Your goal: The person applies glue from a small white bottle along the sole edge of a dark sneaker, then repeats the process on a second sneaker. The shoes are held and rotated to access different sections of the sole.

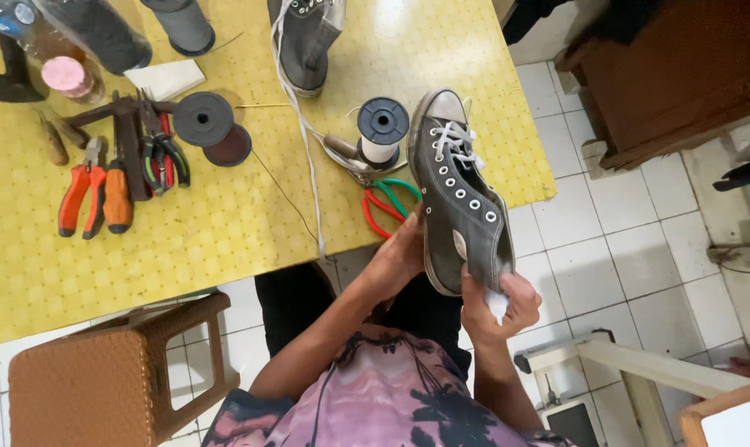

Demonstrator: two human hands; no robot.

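Left hand (pixel 400 257) grips the grey shoe (pixel 458 194) at the sole over the table (pixel 226 232) edge, right hand (pixel 499 302) fingers closed on a white cloth (pixel 497 305) at its heel; laces half in, second shoe (pixel 307 41) untouched.

two shoes (pixel 460 199) (grey high-tops), three thread spools (pixel 382 124), one stool (pixel 118 372)

white tiled floor (pixel 623 240), yellow table (pixel 185 240) (patterned top), brown wicker stool (pixel 102 381).
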